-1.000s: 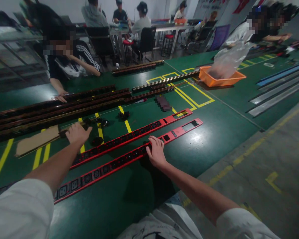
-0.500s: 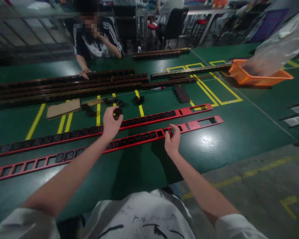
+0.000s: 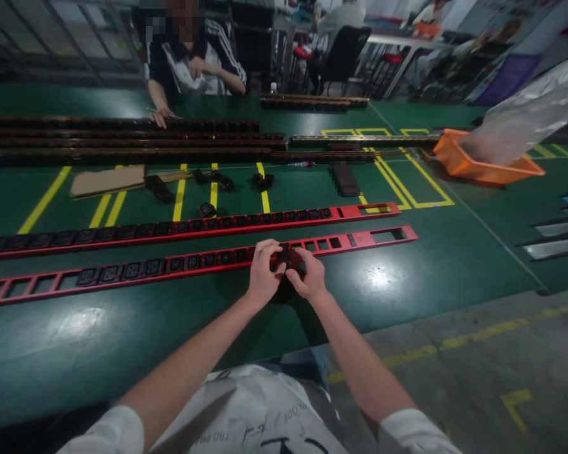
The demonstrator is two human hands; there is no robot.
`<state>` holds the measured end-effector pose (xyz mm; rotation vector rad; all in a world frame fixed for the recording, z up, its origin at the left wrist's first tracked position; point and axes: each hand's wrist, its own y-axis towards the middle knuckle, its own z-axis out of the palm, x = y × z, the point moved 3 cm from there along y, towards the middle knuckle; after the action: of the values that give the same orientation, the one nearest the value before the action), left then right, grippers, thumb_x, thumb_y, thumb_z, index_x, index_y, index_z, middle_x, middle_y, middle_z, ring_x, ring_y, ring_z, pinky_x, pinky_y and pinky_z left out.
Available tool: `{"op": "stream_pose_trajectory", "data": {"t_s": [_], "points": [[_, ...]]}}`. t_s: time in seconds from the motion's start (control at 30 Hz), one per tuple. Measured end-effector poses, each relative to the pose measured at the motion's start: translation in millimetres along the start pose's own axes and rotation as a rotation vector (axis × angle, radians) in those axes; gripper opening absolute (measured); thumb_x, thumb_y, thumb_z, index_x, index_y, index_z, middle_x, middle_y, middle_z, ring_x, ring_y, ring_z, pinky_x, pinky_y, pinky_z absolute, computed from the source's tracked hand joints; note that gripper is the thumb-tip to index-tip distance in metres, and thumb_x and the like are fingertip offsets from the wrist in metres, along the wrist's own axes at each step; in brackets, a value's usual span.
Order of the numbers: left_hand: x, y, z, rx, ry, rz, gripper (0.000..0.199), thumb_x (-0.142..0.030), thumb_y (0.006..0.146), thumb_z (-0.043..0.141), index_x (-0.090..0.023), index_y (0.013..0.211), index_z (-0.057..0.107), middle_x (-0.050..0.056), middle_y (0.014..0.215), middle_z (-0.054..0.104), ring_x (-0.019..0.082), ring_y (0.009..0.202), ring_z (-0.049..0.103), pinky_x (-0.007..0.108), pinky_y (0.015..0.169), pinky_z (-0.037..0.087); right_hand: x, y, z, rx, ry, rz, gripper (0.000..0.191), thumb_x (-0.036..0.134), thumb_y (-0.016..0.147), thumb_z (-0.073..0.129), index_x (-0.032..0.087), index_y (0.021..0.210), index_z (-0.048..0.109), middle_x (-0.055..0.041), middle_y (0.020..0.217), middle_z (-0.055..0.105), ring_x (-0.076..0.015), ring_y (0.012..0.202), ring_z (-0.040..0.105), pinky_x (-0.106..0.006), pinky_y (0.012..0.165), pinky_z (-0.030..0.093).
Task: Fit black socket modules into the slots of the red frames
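Here, the left hand (image 3: 264,276) pinches a small black plastic block (image 3: 284,253) between thumb and fingers, over the near long red strip with rectangular cutouts (image 3: 218,268). The right hand (image 3: 311,277) curls its thumb and fingers towards the block's other side; whether they grip it, I cannot tell. The block is partly hidden, so its contact with the strip is unclear. Black sockets fill the strip's middle cutouts, with open ones at the left and just right of the hands. Beyond it lies a second long red strip (image 3: 194,234) carrying a long row of sockets, and just behind that a loose black socket (image 3: 206,209). Farther back on the green table (image 3: 161,328) are a flat piece of brown cardboard (image 3: 106,181) and long dark rails (image 3: 132,140), where a co-worker's hand (image 3: 161,118) rests. An orange plastic bin (image 3: 492,169) stands to the right, holding a translucent plastic bag (image 3: 515,116).
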<state>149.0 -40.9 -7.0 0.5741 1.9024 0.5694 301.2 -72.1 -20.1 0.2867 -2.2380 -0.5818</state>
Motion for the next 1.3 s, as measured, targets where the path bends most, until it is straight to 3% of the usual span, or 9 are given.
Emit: {"op": "stream_pose_trajectory", "data": {"t_s": [0.17, 0.37, 0.5, 0.63, 0.8, 0.97, 1.1, 1.2, 1.3], "points": [[2.0, -8.7, 3.8, -0.029, -0.013, 0.044, 0.035, -0.002, 0.078, 0.057, -0.022, 0.107, 0.053, 0.008, 0.117, 0.059, 0.021, 0.111, 0.061, 0.039, 0.096, 0.055, 2.9, 3.0, 2.0, -0.006, -0.05, 0.015, 0.044, 0.055, 0.091, 0.055, 0.019, 0.116, 0.059, -0.0099, 0.094, 0.071, -0.0215, 0.076, 0.068, -0.034, 0.071, 0.057], [1.9, -8.7, 7.4, 0.058, -0.016, 0.03, 0.033, -0.005, 0.078, 0.061, -0.021, 0.106, 0.053, 0.008, 0.116, 0.062, 0.021, 0.11, 0.063, 0.04, 0.094, 0.057, 3.3, 3.2, 1.9, -0.024, -0.071, 0.05, 0.04, 0.052, 0.092, 0.054, 0.017, 0.11, 0.061, -0.0112, 0.094, 0.071, -0.0223, 0.079, 0.068, -0.034, 0.072, 0.057], [3.6, -9.6, 8.7, 0.094, 0.038, 0.03, 0.03, -0.006, 0.08, 0.061, -0.021, 0.106, 0.056, 0.008, 0.115, 0.064, 0.023, 0.11, 0.062, 0.043, 0.096, 0.056, 1.8, -0.8, 0.8, 0.041, -0.049, 0.141, 0.041, 0.049, 0.092, 0.056, 0.019, 0.121, 0.06, -0.0114, 0.108, 0.071, -0.0228, 0.09, 0.07, -0.036, 0.081, 0.059], [4.4, -11.7, 9.3, 0.103, 0.067, 0.018, 0.029, -0.007, 0.083, 0.06, -0.022, 0.108, 0.062, 0.009, 0.116, 0.06, 0.021, 0.107, 0.063, 0.04, 0.094, 0.058, 3.9, -3.4, -0.4, 0.055, 0.005, 0.094, 0.041, 0.04, 0.097, 0.051, 0.019, 0.131, 0.056, -0.0126, 0.122, 0.069, -0.0223, 0.104, 0.069, -0.036, 0.089, 0.059], [7.1, -10.6, 8.8, 0.085, 0.056, -0.056, 0.035, -0.004, 0.084, 0.055, -0.022, 0.113, 0.061, 0.008, 0.114, 0.059, 0.02, 0.109, 0.064, 0.039, 0.095, 0.059, 3.1, -1.2, 0.1, 0.026, 0.026, 0.06, 0.036, 0.035, 0.1, 0.046, 0.02, 0.131, 0.057, -0.0123, 0.123, 0.069, -0.0224, 0.109, 0.068, -0.039, 0.093, 0.058], [6.1, -7.4, 7.9, 0.075, 0.013, -0.042, 0.028, -0.011, 0.094, 0.047, -0.021, 0.119, 0.056, 0.01, 0.122, 0.065, 0.02, 0.117, 0.063, 0.042, 0.102, 0.057, -0.6, -0.7, -0.2, -0.053, 0.002, 0.083, 0.029, 0.037, 0.099, 0.047, 0.021, 0.119, 0.061, -0.0105, 0.105, 0.071, -0.0202, 0.087, 0.07, -0.036, 0.078, 0.06], [2.6, -7.1, 6.8, 0.089, 0.004, -0.018, 0.031, -0.014, 0.094, 0.049, -0.019, 0.123, 0.057, 0.012, 0.121, 0.066, 0.021, 0.116, 0.064, 0.042, 0.102, 0.057, -5.6, -1.9, 0.5, -0.095, -0.05, 0.093, 0.024, 0.04, 0.096, 0.054, 0.022, 0.108, 0.065, -0.0082, 0.092, 0.068, -0.0202, 0.079, 0.066, -0.035, 0.072, 0.059], [1.6, -8.8, 7.5, 0.12, 0.016, 0.0, 0.038, -0.015, 0.093, 0.049, -0.018, 0.13, 0.056, 0.013, 0.123, 0.066, 0.022, 0.117, 0.064, 0.042, 0.102, 0.057, -9.4, -2.6, 0.8, -0.092, -0.113, 0.119, 0.019, 0.038, 0.093, 0.059, 0.023, 0.103, 0.066, -0.0091, 0.094, 0.064, -0.0231, 0.09, 0.065, -0.039, 0.081, 0.058], [2.0, -10.7, 9.7, 0.162, 0.037, 0.062, 0.043, -0.014, 0.094, 0.044, -0.019, 0.136, 0.054, 0.013, 0.128, 0.066, 0.021, 0.121, 0.063, 0.042, 0.104, 0.056, -9.0, -3.3, 1.8, -0.091, -0.099, 0.084, 0.014, 0.034, 0.091, 0.061, 0.023, 0.099, 0.063, -0.0124, 0.111, 0.064, -0.0255, 0.108, 0.063, -0.043, 0.094, 0.055]]}}
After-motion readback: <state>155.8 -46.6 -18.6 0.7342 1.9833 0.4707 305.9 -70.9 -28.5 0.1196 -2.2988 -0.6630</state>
